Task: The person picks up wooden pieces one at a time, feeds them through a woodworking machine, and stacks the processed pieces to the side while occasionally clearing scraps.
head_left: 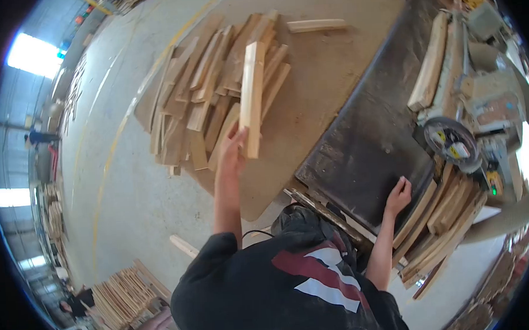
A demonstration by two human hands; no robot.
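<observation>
My left hand (233, 150) is raised over the floor and grips the lower end of a pale wooden slat (252, 95), which stands nearly upright above a heap of wood pieces (197, 103). My right hand (399, 195) rests with its fingers spread on the dark saw table (369, 137). It lies just left of a stack of slats (441, 219) at the table's near corner and holds nothing.
The heap lies on a brown board (308, 86) on the concrete floor, with one loose slat (317, 25) beyond it. A circular saw (452, 140) and a long plank (429, 69) sit at the table's right. Stacked wood (125, 292) and another person (76, 303) are at lower left.
</observation>
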